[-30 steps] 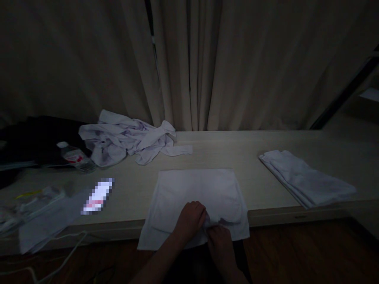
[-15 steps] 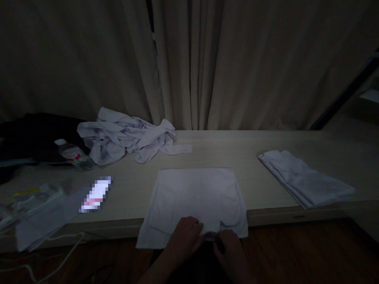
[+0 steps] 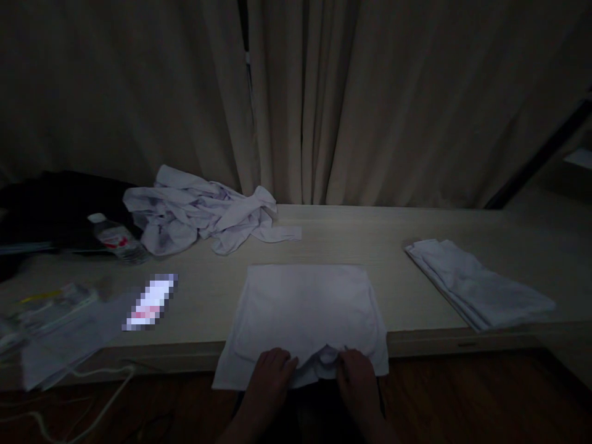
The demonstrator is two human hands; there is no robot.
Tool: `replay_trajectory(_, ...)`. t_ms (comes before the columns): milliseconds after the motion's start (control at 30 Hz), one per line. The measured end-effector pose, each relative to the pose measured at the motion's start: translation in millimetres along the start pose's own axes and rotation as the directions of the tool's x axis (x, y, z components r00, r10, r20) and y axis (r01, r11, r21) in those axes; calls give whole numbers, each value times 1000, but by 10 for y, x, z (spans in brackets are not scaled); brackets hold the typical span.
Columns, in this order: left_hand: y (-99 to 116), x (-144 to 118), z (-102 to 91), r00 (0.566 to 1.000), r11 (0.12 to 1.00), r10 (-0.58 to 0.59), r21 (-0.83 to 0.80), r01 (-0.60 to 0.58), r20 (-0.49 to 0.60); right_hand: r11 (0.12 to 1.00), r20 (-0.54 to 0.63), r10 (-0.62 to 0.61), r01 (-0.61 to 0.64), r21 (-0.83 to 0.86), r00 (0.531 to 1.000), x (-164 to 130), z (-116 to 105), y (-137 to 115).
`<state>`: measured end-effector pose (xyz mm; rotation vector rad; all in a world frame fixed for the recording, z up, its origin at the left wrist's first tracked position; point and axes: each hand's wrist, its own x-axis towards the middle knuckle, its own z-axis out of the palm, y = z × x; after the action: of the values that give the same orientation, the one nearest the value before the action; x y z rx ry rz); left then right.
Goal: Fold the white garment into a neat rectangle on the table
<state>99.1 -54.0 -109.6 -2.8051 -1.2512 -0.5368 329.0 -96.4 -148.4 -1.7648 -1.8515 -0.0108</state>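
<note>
A folded white shirt (image 3: 305, 302) lies flat, its near part hanging over the table's front edge. My left hand (image 3: 272, 376) is closed on the near edge of the cloth, left of the middle. At the other side of the collar-like opening, my right hand (image 3: 356, 376) pinches the fabric. Between the two hands the cloth is raised in a small fold with a gap under it. Dim light and the backs of my hands hide some of the fingertips.
To the right lies another folded white garment (image 3: 476, 283). A crumpled white shirt (image 3: 198, 209) sits at the back left, near a plastic bottle (image 3: 118, 240) and dark cloth (image 3: 65, 203). A blurred-out bright phone-like object (image 3: 150, 302), papers (image 3: 69, 345) and white cables (image 3: 106, 401) are at left.
My left hand has moved left and slightly nearer to me, apart from my right hand. The collar area between them has lifted and spread. My right hand has shifted slightly up.
</note>
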Motion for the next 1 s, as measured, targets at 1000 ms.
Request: replay_trajectory(1000, -1448, 921, -225, 610, 630, -766, 49, 775, 205, 837, 241, 531, -459, -296, 813, 1584, -173, 985)
